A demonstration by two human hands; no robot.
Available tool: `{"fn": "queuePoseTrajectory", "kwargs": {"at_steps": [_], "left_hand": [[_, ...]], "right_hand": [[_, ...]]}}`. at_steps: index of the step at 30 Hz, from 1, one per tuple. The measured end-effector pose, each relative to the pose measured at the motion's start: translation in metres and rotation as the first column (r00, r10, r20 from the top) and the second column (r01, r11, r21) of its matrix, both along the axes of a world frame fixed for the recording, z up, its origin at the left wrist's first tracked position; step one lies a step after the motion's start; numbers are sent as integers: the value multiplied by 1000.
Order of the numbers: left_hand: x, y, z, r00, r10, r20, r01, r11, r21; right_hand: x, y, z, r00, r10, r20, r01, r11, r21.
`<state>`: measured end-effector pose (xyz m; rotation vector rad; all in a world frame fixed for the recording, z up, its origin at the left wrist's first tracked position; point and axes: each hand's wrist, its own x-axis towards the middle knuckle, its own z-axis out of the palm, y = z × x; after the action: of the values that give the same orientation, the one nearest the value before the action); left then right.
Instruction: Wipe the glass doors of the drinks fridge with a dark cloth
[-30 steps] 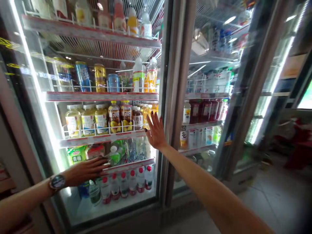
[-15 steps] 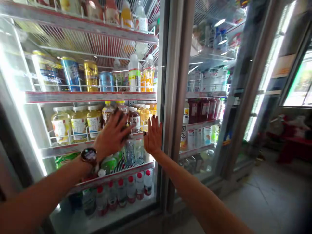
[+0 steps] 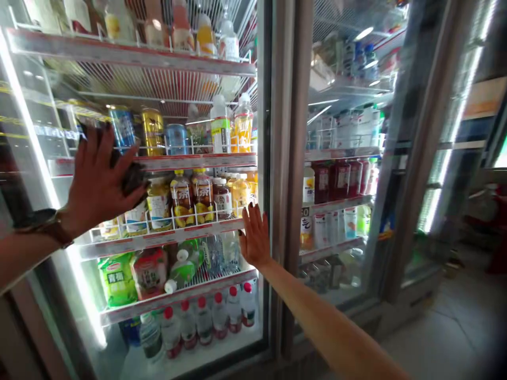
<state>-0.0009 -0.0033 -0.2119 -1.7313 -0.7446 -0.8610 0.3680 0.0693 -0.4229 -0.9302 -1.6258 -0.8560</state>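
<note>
Note one tall blue can (image 3: pixel 122 125) near the left hand (image 3: pixel 99 182) (with spread fingers) and, below the right hand (image 3: pixel 256 240) with slightly parted fingers, six red-capped bottles (image 3: pixel 204 323).

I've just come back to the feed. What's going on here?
A person has both hands raised at a drinks fridge, with nothing visibly held in either. The left hand, fingers spread, is in front of the left side of the shelves, by the tall blue can. The right hand is up beside the metal upright. Whether either touches glass is hard to tell. Red-capped bottles stand along the bottom.
</note>
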Motion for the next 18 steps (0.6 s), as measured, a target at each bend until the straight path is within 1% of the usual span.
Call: {"fn": "queuePoseTrajectory", "kwargs": {"at_steps": [1,2,3,4,5,6,7,8,9,10,11,12,13,14,15,16,17,18], "left_hand": [[22,3,15,995,7,96,-10,1000,28],[45,7,20,989,3,147,-7,1000,30],[67,11,14,989,-10,151,9,1000,8],[88,15,-2,993,-25,114,28,999,-30],[106,19,-27,998,-38,49,41,996,-74],[119,23,-58,998,-53,-41,48,991,-123],[126,25,-95,986,-75,-147,49,983,-175],[126,27,-133,961,-107,-254,48,973,-226],[119,27,-171,923,-147,-357,49,962,-270],[106,25,-206,879,-181,-441,42,951,-307],[87,22,-235,839,-211,-501,41,944,-328],[64,18,-257,802,-228,-552,29,938,-345],[38,13,-268,766,-256,-590,35,933,-358],[13,8,-269,740,-273,-615,38,930,-367],[-10,3,-259,723,-281,-631,34,927,-374],[-30,-2,-240,718,-284,-636,32,926,-377],[-44,-5,-211,731,-271,-626,27,929,-370],[-53,-7,-176,757,-239,-608,7,934,-358]], "right_hand": [[1,2,-4,1000,-3,-4,3,1000,14],[1,4,-6,1000,-6,-4,6,1000,28],[1,6,-8,1000,-9,-2,9,999,38],[2,7,-9,1000,-14,2,14,999,45],[2,8,-8,1000,-21,7,20,999,50],[2,8,-8,1000,-29,9,29,998,52],[2,7,-7,999,-40,10,39,998,48],[2,7,-6,999,-49,12,49,998,41],[2,6,-6,998,-56,17,56,998,32],[2,5,-5,998,-59,24,59,998,21],[1,4,-5,998,-60,31,60,998,8],[1,3,-5,998,-59,34,60,998,-3],[0,3,-6,998,-59,29,59,998,-14],[-1,2,-7,998,-56,19,57,998,-22],[-2,2,-8,999,-52,4,52,998,-23],[-3,2,-8,999,-46,-10,46,999,-19],[-4,2,-9,999,-40,-23,40,999,-9],[-4,2,-10,999,-33,-31,33,999,3]]}}
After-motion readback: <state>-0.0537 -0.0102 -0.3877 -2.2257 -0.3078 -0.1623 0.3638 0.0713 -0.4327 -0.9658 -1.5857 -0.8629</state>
